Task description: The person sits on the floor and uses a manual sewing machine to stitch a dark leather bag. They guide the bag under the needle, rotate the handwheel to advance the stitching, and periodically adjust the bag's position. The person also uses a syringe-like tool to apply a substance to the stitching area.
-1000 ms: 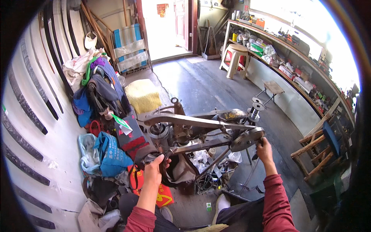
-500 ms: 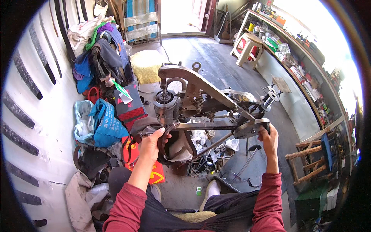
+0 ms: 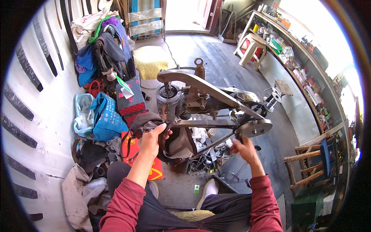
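A cast-metal sewing machine (image 3: 208,88) with a hand wheel (image 3: 256,128) stands before me. My left hand (image 3: 150,142) is closed on the dark brown-grey fabric bag (image 3: 181,144), thumb on top, at the end of the machine's narrow arm (image 3: 206,123). The bag hangs below that arm, its straps and folds bunched to the left of my hand. At the lower left of the wheel, my right hand (image 3: 248,150) has its fingers curled round the dark crank handle (image 3: 239,136), which they partly hide.
On the left lie a blue bag (image 3: 106,118), a dark box (image 3: 129,96), piled clothes (image 3: 110,50) and a red box (image 3: 133,154). A yellow cushioned seat (image 3: 150,63) stands behind the machine. To the right are a wooden chair (image 3: 309,164), a plastic stool (image 3: 253,48) and a cluttered shelf (image 3: 297,63).
My right hand has moved left and down, and the wheel's handle has gone from its right side to its lower left. My left hand keeps hold of the bag. The view has shifted slightly.
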Demonstrator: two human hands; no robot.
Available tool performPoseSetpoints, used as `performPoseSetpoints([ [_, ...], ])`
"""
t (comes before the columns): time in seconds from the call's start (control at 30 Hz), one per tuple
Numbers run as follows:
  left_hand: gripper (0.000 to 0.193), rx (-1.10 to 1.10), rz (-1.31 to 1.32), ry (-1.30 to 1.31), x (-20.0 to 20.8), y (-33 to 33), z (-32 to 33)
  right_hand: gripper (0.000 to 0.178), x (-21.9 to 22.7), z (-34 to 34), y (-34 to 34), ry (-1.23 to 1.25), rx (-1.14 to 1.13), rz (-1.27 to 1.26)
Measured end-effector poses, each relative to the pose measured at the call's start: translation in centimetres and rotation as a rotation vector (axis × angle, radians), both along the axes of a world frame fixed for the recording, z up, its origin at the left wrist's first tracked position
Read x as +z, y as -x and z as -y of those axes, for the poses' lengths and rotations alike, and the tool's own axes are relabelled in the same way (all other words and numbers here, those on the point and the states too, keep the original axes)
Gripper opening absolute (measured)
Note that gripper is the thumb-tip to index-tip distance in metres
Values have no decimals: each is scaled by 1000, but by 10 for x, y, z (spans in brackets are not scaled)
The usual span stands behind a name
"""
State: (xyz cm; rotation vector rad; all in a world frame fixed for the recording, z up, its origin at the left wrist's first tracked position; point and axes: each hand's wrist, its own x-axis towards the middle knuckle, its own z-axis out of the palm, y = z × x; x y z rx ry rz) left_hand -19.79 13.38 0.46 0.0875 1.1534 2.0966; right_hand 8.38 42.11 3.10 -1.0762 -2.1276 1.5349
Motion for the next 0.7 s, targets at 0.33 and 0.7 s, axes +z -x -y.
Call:
performPoseSetpoints([
  [0.33,21,15,-39,-12,4,-2,-2,14,-3,-89,-53,-234,-413,-28],
  [0.7,12,48,-33,7,10,-6,-5,20,28,-2,3,-95,-13,-34],
])
